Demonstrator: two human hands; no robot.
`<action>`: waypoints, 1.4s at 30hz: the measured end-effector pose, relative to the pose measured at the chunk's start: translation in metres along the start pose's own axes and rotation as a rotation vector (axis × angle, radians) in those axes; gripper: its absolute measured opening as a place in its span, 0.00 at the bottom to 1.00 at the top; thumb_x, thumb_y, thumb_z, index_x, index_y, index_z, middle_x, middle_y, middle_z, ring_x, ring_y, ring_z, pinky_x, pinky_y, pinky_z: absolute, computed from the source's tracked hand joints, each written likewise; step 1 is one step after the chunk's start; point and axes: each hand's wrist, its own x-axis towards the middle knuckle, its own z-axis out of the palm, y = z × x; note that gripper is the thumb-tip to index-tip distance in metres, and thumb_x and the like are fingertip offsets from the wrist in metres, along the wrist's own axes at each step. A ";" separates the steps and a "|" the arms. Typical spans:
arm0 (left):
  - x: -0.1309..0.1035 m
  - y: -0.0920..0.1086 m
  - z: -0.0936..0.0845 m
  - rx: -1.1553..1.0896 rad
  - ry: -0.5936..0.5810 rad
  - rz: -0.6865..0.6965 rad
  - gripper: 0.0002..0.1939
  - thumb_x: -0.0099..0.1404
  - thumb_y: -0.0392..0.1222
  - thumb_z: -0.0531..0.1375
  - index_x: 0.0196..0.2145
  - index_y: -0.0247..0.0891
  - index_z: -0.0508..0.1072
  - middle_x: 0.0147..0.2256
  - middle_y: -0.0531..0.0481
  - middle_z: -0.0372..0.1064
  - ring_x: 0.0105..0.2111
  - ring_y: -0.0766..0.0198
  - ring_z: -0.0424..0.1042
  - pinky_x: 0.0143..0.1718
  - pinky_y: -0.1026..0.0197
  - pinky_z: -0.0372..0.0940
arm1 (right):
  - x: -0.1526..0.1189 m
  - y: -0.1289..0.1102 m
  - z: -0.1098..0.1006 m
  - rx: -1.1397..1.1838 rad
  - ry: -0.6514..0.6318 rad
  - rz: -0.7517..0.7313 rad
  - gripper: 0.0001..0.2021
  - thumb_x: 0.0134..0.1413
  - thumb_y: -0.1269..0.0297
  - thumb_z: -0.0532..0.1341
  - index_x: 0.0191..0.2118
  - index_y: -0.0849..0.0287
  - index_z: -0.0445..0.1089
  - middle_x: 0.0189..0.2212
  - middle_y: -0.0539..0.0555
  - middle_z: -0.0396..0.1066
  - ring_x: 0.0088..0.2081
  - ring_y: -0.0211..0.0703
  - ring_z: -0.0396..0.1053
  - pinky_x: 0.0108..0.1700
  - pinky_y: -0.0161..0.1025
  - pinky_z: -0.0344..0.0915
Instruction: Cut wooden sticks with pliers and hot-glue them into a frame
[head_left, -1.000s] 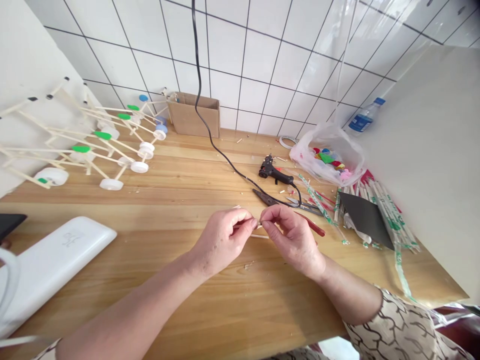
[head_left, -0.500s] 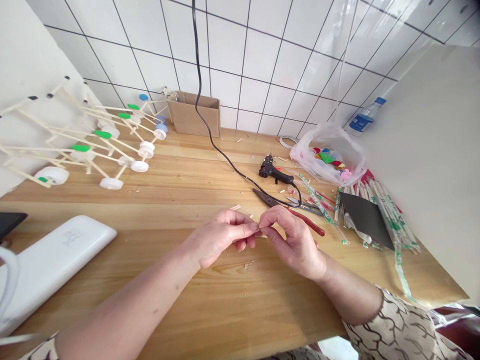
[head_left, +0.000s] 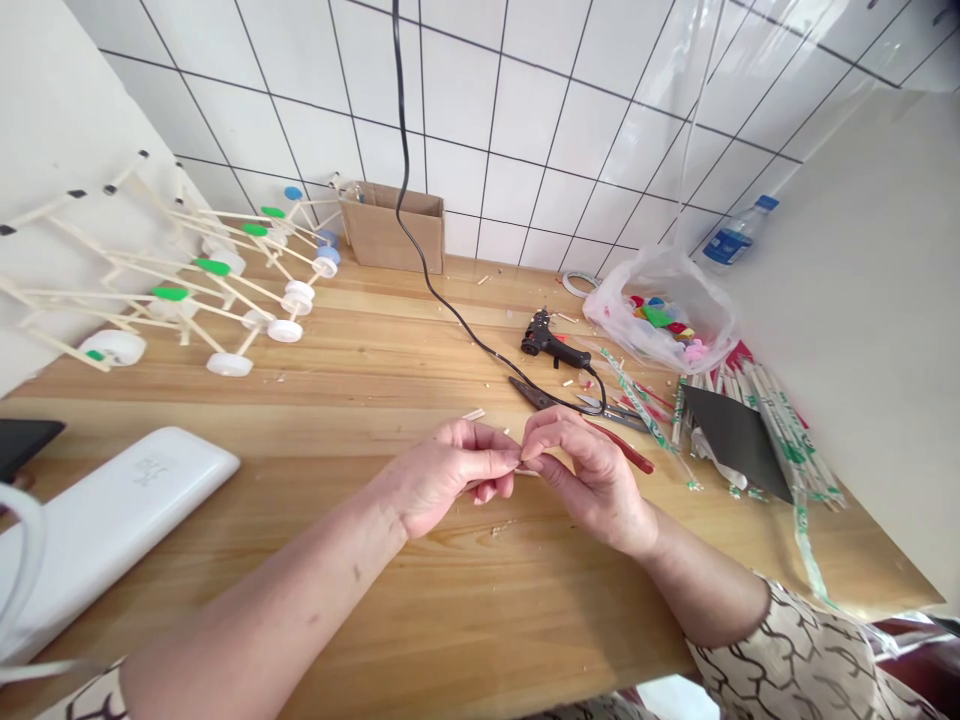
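Over the middle of the wooden table point(head_left: 420, 620), my left hand point(head_left: 457, 470) pinches with thumb and index finger, the other fingers curled. Its fingertips meet those of my right hand point(head_left: 585, 470), which is also pinched. What lies between the fingertips is too small to make out. Just beyond the hands are red-handled pliers point(head_left: 628, 446), partly hidden behind my right hand, and short pale stick pieces point(head_left: 474, 414). A black glue gun point(head_left: 555, 345) rests farther back, its cord running up across the wall.
Stick frames with white wheels point(head_left: 229, 364) stand at the left, behind a white power bank point(head_left: 161, 480). At the back are a cardboard box point(head_left: 394, 235) and a plastic bag point(head_left: 634, 325) of coloured pieces. Wrapped sticks point(head_left: 787, 430), a black sheet point(head_left: 739, 440) and a bottle point(head_left: 731, 240) are at the right.
The view has shifted slightly, so the surroundings appear a little farther right. Both hands stay together, with the right fingers slightly changed in pose.
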 end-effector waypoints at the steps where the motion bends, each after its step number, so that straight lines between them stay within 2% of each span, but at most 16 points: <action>1: 0.000 0.000 0.001 0.005 0.018 0.012 0.10 0.47 0.44 0.67 0.22 0.34 0.73 0.16 0.53 0.65 0.18 0.73 0.57 0.19 0.66 0.47 | 0.000 0.001 0.000 0.036 0.009 0.020 0.05 0.59 0.72 0.56 0.35 0.56 0.66 0.33 0.52 0.64 0.37 0.39 0.65 0.41 0.39 0.64; 6: 0.000 -0.001 0.003 0.006 0.129 0.077 0.10 0.48 0.43 0.65 0.22 0.33 0.71 0.17 0.53 0.66 0.18 0.73 0.59 0.20 0.66 0.48 | -0.001 0.004 0.000 0.188 0.091 0.129 0.02 0.59 0.66 0.57 0.35 0.55 0.65 0.32 0.51 0.64 0.36 0.39 0.64 0.41 0.38 0.63; 11: 0.002 -0.001 0.003 0.036 0.262 0.135 0.09 0.49 0.41 0.64 0.25 0.32 0.72 0.18 0.53 0.67 0.18 0.73 0.59 0.23 0.66 0.52 | 0.002 0.006 -0.002 0.208 0.181 0.299 0.07 0.58 0.60 0.58 0.34 0.57 0.65 0.30 0.50 0.64 0.33 0.38 0.62 0.35 0.35 0.61; 17: 0.002 -0.001 0.005 0.056 0.300 0.211 0.09 0.50 0.41 0.63 0.26 0.32 0.73 0.20 0.52 0.68 0.20 0.72 0.61 0.23 0.66 0.55 | 0.004 0.015 -0.005 0.148 0.211 0.434 0.09 0.56 0.58 0.59 0.33 0.59 0.66 0.28 0.50 0.63 0.30 0.37 0.59 0.33 0.35 0.58; 20: 0.003 -0.003 0.006 0.094 0.321 0.243 0.09 0.51 0.42 0.62 0.27 0.32 0.73 0.21 0.52 0.68 0.20 0.71 0.61 0.23 0.65 0.55 | 0.005 0.013 -0.005 0.117 0.166 0.478 0.11 0.54 0.56 0.60 0.32 0.60 0.66 0.27 0.50 0.64 0.28 0.37 0.60 0.32 0.35 0.58; 25: 0.004 -0.010 0.004 0.192 0.301 0.299 0.09 0.56 0.44 0.61 0.28 0.34 0.73 0.21 0.54 0.65 0.21 0.71 0.58 0.24 0.65 0.55 | 0.007 -0.001 0.001 0.082 0.004 0.494 0.12 0.53 0.56 0.60 0.30 0.61 0.68 0.26 0.51 0.69 0.29 0.37 0.63 0.33 0.35 0.60; 31: 0.004 -0.012 0.005 0.228 0.273 0.297 0.08 0.57 0.43 0.60 0.29 0.34 0.73 0.21 0.55 0.64 0.21 0.72 0.57 0.23 0.66 0.52 | 0.010 -0.006 0.007 0.044 0.016 0.576 0.08 0.52 0.63 0.58 0.27 0.61 0.68 0.24 0.49 0.69 0.27 0.35 0.64 0.31 0.33 0.61; 35: 0.003 -0.009 0.007 0.118 0.235 0.272 0.08 0.56 0.42 0.61 0.30 0.34 0.73 0.21 0.54 0.66 0.21 0.73 0.58 0.23 0.67 0.51 | 0.009 -0.002 0.006 0.017 0.036 0.475 0.06 0.52 0.67 0.58 0.26 0.60 0.67 0.23 0.49 0.68 0.28 0.35 0.63 0.33 0.34 0.61; 38: 0.001 -0.007 0.006 0.059 0.210 0.239 0.10 0.55 0.42 0.61 0.34 0.33 0.73 0.21 0.54 0.67 0.20 0.74 0.57 0.22 0.68 0.49 | 0.007 0.002 0.004 -0.112 0.074 0.306 0.05 0.52 0.70 0.58 0.26 0.60 0.67 0.23 0.49 0.67 0.27 0.36 0.63 0.33 0.35 0.62; 42: -0.001 -0.004 0.005 0.046 0.171 0.160 0.13 0.54 0.42 0.61 0.37 0.32 0.72 0.20 0.53 0.68 0.18 0.74 0.56 0.21 0.68 0.47 | 0.004 0.008 0.000 -0.273 0.127 0.066 0.06 0.55 0.73 0.57 0.31 0.58 0.69 0.28 0.52 0.69 0.31 0.38 0.67 0.34 0.36 0.64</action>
